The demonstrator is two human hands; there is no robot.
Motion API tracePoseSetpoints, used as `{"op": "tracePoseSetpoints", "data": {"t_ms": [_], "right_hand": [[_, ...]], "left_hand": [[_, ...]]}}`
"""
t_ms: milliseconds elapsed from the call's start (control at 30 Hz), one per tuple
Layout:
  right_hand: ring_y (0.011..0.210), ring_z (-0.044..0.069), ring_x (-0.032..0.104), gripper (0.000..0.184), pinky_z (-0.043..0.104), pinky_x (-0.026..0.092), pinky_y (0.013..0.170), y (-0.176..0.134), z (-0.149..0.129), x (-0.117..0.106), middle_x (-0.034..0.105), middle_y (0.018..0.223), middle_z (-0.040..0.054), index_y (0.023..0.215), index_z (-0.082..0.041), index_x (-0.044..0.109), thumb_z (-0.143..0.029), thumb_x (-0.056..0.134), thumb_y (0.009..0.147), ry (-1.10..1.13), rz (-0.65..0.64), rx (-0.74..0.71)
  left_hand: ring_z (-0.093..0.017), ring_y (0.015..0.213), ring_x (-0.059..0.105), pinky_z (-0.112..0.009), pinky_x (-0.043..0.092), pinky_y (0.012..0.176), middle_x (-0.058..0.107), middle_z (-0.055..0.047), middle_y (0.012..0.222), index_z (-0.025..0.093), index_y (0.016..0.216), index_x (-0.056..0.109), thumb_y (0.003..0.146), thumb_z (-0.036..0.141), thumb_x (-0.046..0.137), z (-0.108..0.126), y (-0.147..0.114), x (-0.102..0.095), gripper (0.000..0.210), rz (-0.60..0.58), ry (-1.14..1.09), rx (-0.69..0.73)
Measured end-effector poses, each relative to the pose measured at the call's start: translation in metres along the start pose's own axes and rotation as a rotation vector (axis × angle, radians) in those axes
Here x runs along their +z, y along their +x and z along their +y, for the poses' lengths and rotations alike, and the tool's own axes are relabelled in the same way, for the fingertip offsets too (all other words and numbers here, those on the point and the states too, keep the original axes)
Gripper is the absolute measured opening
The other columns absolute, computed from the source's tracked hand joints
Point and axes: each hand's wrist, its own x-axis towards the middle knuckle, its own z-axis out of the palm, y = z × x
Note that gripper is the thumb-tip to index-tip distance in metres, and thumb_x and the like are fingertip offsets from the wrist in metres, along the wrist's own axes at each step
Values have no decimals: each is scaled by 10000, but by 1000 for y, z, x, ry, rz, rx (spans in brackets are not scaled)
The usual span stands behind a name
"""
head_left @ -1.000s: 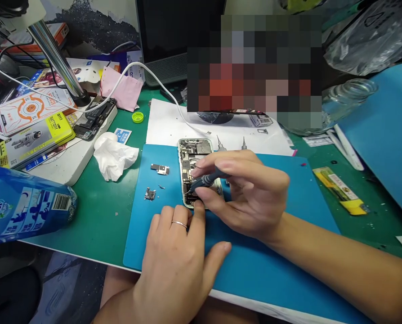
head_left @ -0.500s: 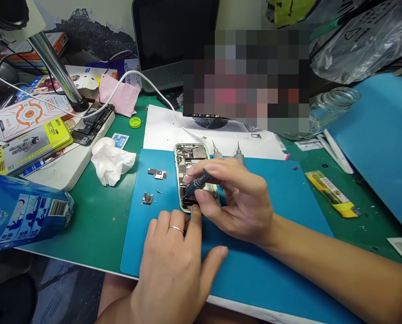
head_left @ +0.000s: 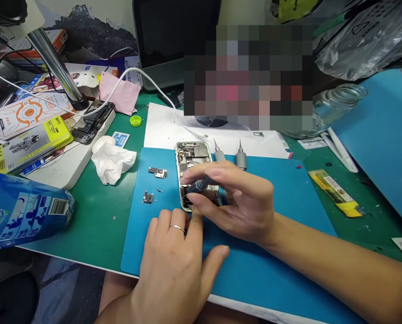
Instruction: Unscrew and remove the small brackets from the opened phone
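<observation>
An opened smartphone (head_left: 198, 153) lies on a blue work mat (head_left: 271, 279), its inner boards and parts exposed. Between the thumb and fingers of my right hand (head_left: 243, 200) is a dark grey precision screwdriver (head_left: 199, 184), slanted with its lower end over the phone's lower left part. Its tip is hard to make out. My left hand (head_left: 174, 258), with a ring on one finger, rests palm down on the mat. Its index fingertip touches the phone's bottom edge, and its thumb is spread away. Left of the phone lie a small metal-covered circuit piece (head_left: 158, 172) and another small board (head_left: 147, 197).
Behind my right hand stand two grey screwdrivers (head_left: 241, 155), tips up. Crumpled tissue (head_left: 111, 162), a green cap (head_left: 135, 120) and a blue packet (head_left: 29, 211) are on the left. A yellow packet (head_left: 336, 192) and a glass jar (head_left: 339, 105) are on the right.
The screwdriver in my right hand leans lower, and the right fingers have shifted slightly down and closer over the phone. My left hand stays in place. The view has shifted slightly.
</observation>
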Motion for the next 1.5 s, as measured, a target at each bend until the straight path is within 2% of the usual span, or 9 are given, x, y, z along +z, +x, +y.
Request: {"op": "tracePoseSetpoints", "data": {"t_ms": [200,400,633,733,867,1033,1167,1333,1500], "right_hand": [[1043,215,714,832,409,667,877,-1,3,0,704,1160,88,1534,-264,456,55,691,803,-20,42,-1],[1014,211,725,891,405,682,856,0,1,-2,700,1162,69,1549,-315,438,40,737,788,-12,9,33],[982,167,739,804,253,681,667,-2,-5,2,727,1188,44,1530,-348,456,34,669,855,92,52,169],[1030,195,750,802,308,702,742,-1,-5,-1,724,1258,69,1530,-317,462,33,688,845,77,41,124],[1019,217,741,837,403,695,843,0,-1,-6,722,1200,73,1520,-307,480,30,749,803,-19,48,41],[1041,229,729,809,410,692,814,0,0,-6,687,1237,88,1514,-301,479,41,684,809,-43,51,43],[990,217,734,821,395,696,782,1,0,-6,699,1202,67,1502,-332,473,-7,752,801,-71,55,39],[995,200,741,808,320,701,718,-2,-3,-1,707,1169,59,1512,-340,462,35,673,827,32,51,127],[951,171,755,774,263,695,672,-4,-6,5,713,1170,49,1483,-322,504,55,657,825,63,167,158]], "left_hand": [[-256,823,495,-416,424,677,583,-51,959,182,1141,611,1013,459,614,0,0,0,306,1,-3,2],[-252,831,495,-412,427,690,580,-52,961,179,1160,612,1026,471,589,0,-1,0,323,-1,-8,3],[-246,844,503,-407,439,698,577,-57,971,150,1189,631,1032,496,572,1,-1,-2,384,-29,3,4],[-245,844,504,-407,442,691,579,-55,974,133,1302,606,1027,497,585,1,-1,-2,457,-25,11,3],[-250,861,509,-411,452,704,592,-64,1014,126,1433,538,1020,501,598,1,0,-2,560,-21,23,7],[-245,855,507,-406,451,706,583,-58,982,134,1391,573,1040,508,557,1,-1,-2,513,-32,23,0],[-246,861,506,-408,456,707,580,-59,986,134,1349,593,1039,514,553,1,0,-2,492,-34,25,1],[-247,860,509,-412,465,714,574,-58,971,133,1279,631,1035,504,566,1,0,-3,449,-45,22,-4],[-248,868,522,-411,468,709,587,-63,1007,123,1443,536,1029,501,583,1,0,-4,563,-35,25,12]]}}
